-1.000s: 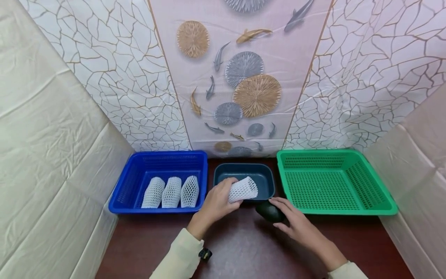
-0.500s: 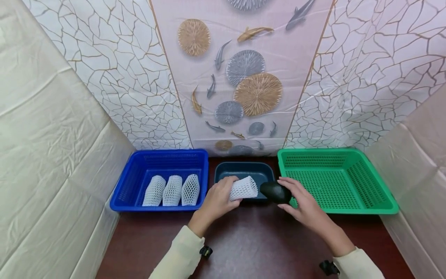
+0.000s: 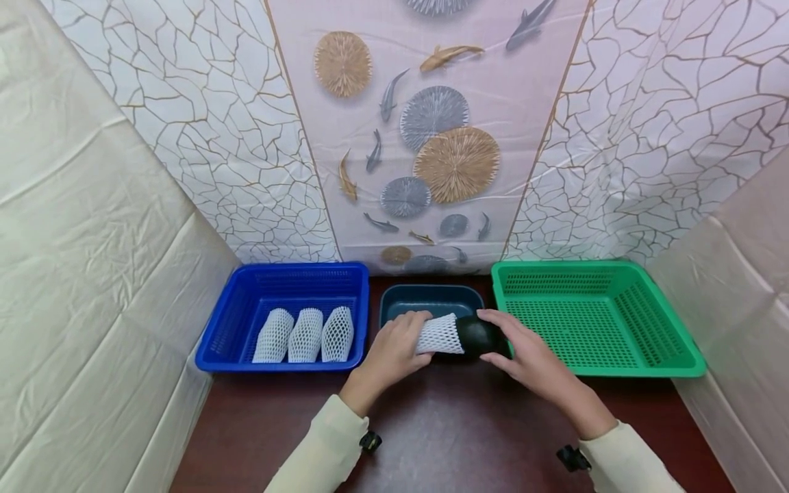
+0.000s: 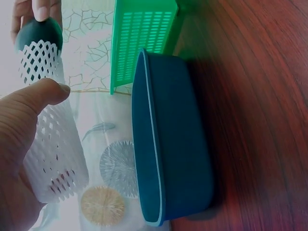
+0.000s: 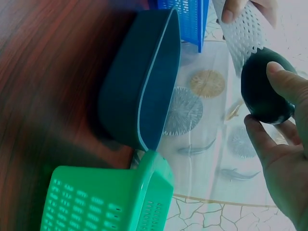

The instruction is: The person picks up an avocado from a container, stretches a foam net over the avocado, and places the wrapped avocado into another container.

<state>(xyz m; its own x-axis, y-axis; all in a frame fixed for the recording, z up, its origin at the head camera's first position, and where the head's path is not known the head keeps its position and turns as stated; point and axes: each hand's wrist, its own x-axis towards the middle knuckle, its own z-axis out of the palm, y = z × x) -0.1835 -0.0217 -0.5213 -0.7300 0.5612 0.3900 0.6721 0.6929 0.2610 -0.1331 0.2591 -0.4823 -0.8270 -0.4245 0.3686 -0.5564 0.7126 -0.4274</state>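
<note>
My left hand (image 3: pixel 391 349) grips a white foam net sleeve (image 3: pixel 440 334) over the near edge of the small dark teal tub (image 3: pixel 431 290). From the right, my right hand (image 3: pixel 531 350) holds a dark, glossy avocado (image 3: pixel 482 335) between thumb and fingers. One end of the avocado is inside the sleeve's mouth, and its other end sticks out toward the right palm. In the left wrist view, the mesh (image 4: pixel 41 55) lies around the avocado's tip, while the sleeve's far end hangs loose below the thumb.
On the left stands a blue basket (image 3: pixel 280 367) with three white foam net sleeves (image 3: pixel 305 335) in it. A green basket (image 3: pixel 567 335) with slotted walls is at the right. All stand on a dark red-brown table (image 3: pixel 444 424) before a patterned cloth backdrop (image 3: pixel 431 226).
The right hand has raised the avocado from near the tub's front edge, then moved it left into the sleeve's mouth. The left hand has kept its grip on the sleeve, nearly still.
</note>
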